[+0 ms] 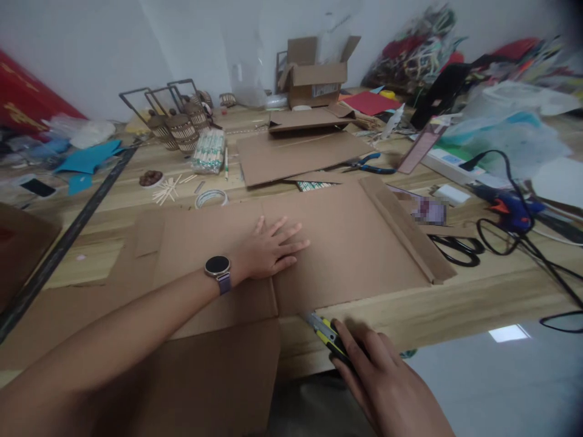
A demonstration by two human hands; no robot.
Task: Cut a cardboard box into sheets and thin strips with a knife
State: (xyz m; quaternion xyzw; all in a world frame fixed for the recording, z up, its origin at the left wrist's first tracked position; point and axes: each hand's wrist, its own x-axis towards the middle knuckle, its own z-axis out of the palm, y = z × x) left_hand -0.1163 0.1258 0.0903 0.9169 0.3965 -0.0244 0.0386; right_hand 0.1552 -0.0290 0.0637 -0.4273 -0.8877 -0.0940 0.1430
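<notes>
A large flattened cardboard sheet [346,243] lies across the wooden table [478,297]. My left hand [271,249] rests flat on it, fingers spread, palm down; a round black watch sits on that wrist. My right hand [387,382] grips a yellow and black utility knife [325,331] at the near edge of the table. The knife's tip sits at the cardboard's near edge, just right of a seam in the sheet.
Black scissors [455,249] lie right of the sheet, a blue glue gun [512,212] with black cable beyond. Blue pliers [371,165], more cardboard pieces [291,155], an open box [314,76] and wooden craft baskets [180,127] stand further back. A phone [39,188] lies far left.
</notes>
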